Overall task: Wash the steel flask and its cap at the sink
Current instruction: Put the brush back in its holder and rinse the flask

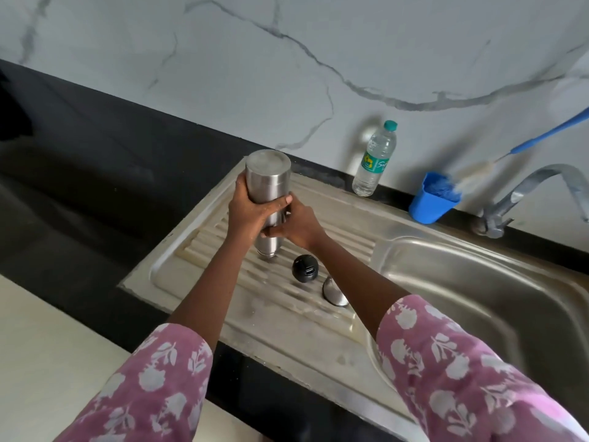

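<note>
The steel flask (268, 178) stands upside down, mouth on the ribbed drainboard (223, 301) of the sink, its flat base up. My left hand (251, 212) wraps its middle from the left. My right hand (296, 224) grips it lower down from the right. A black inner stopper (305, 268) lies on the drainboard just right of the flask's mouth. A steel outer cap (333, 292) rests on its side a little nearer to me.
The sink basin (478, 282) lies to the right, with a steel tap (522, 196) behind it. A blue cup (432, 199) holding a blue-handled brush (548, 132) and a plastic water bottle (376, 157) stand along the marble wall. Black counter stretches left.
</note>
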